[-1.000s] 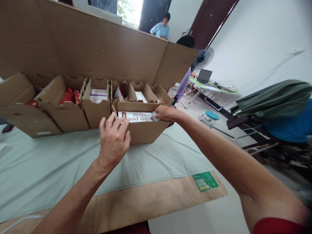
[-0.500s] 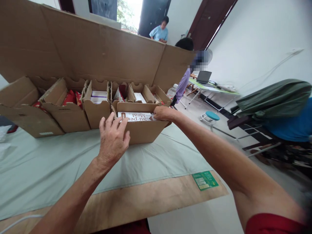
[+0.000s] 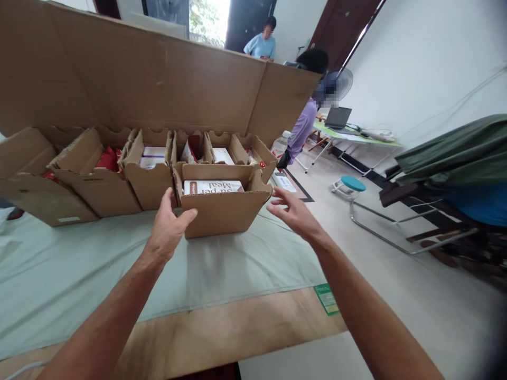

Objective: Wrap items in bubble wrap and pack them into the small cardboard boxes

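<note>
In front of me a small open cardboard box (image 3: 225,216) stands on the pale green cloth, close against a row of similar boxes. Inside it lies a white carton (image 3: 214,187) with brown lettering that reads "Meal". My left hand (image 3: 168,227) is at the box's left end, thumb and fingers apart; whether it touches the cardboard I cannot tell. At the right end, my right hand (image 3: 293,214) has its fingers spread, the tips close to the box's edge. Neither hand holds anything.
Behind stand several cardboard bins (image 3: 95,182) with red packets (image 3: 108,159) and white boxes (image 3: 153,152), backed by a tall cardboard panel (image 3: 158,79). A person in a purple sleeve (image 3: 303,126) is beyond the panel's right end. A teal stool (image 3: 352,183) stands on the floor at right.
My right hand has come out of the box and moved to its right end, with fingers spread. My left hand has shifted slightly left and down, thumb now apart.
</note>
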`<state>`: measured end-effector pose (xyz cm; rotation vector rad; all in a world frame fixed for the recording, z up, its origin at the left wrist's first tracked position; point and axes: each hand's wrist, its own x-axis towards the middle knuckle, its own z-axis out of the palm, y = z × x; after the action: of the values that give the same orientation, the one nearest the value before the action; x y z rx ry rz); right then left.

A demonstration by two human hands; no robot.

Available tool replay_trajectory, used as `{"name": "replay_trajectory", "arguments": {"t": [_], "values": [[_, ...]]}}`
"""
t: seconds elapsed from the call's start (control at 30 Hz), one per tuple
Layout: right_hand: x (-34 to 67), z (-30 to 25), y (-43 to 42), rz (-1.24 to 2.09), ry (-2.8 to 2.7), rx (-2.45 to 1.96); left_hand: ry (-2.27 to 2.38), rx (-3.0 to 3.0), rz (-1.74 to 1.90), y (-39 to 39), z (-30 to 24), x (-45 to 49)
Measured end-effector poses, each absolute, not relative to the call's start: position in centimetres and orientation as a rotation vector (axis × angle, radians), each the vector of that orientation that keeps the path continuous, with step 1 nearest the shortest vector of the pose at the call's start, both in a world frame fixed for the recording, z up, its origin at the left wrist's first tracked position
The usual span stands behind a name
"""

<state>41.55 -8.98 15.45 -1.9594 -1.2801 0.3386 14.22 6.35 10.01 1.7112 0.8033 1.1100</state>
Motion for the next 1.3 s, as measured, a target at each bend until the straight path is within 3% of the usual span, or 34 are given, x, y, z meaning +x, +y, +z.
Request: {"name": "replay_trajectory", "arguments": {"t": [0.13,0.53,0.8,1.0,1.13,1.3], "values": [[39.8,12.6,-6.3,0.457,-1.289,-1.759,0.796,1.538,1.052,6.0,10.3,15.5],[29.1,8.4,-15.4,0.027,-1.374,-1.614,1.299,1.554,1.028,-4.2,8.6,4.8],[27.2,10.4,-10.2,0.147,-1.330,-1.594,1.344,1.640,1.005,0.1,11.1,3.7],[27.9,10.7,-14.1,0.054,-1.175,-1.646,1.041,1.729,1.123,-1.7,10.6,5.8],[25.6,10.6,-14.4,0.077,-1.322,-1.620,1.307,1.779,1.058,-3.2,9.5,1.5],[24.4,11.5,-9.0,0.210,-1.339,-1.546,1.610,1.725,1.038,-0.1,12.5,0.0]]}}
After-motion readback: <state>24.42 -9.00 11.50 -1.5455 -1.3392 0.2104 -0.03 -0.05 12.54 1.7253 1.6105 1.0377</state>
